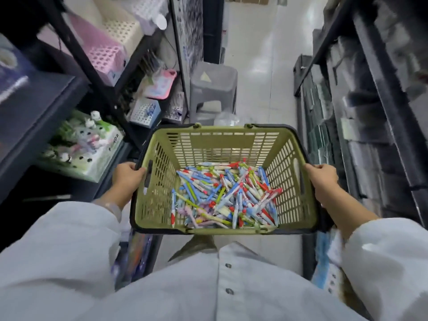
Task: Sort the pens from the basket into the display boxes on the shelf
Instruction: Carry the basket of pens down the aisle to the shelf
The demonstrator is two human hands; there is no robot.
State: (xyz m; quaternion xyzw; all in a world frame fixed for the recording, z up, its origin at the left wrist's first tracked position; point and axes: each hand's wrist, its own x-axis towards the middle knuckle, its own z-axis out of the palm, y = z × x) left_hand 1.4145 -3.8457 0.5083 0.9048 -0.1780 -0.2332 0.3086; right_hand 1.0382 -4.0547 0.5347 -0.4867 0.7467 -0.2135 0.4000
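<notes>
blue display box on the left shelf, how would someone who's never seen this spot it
Start at the green basket held by both hands; look just past its far-left corner to the black shelf. The blue display box there has a white, hole-dotted top, unlike the pink box above.

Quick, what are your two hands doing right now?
Left hand: grips the left rim of the green basket.
Right hand: grips the basket's right rim.
The pens lie loose inside the basket.
</notes>
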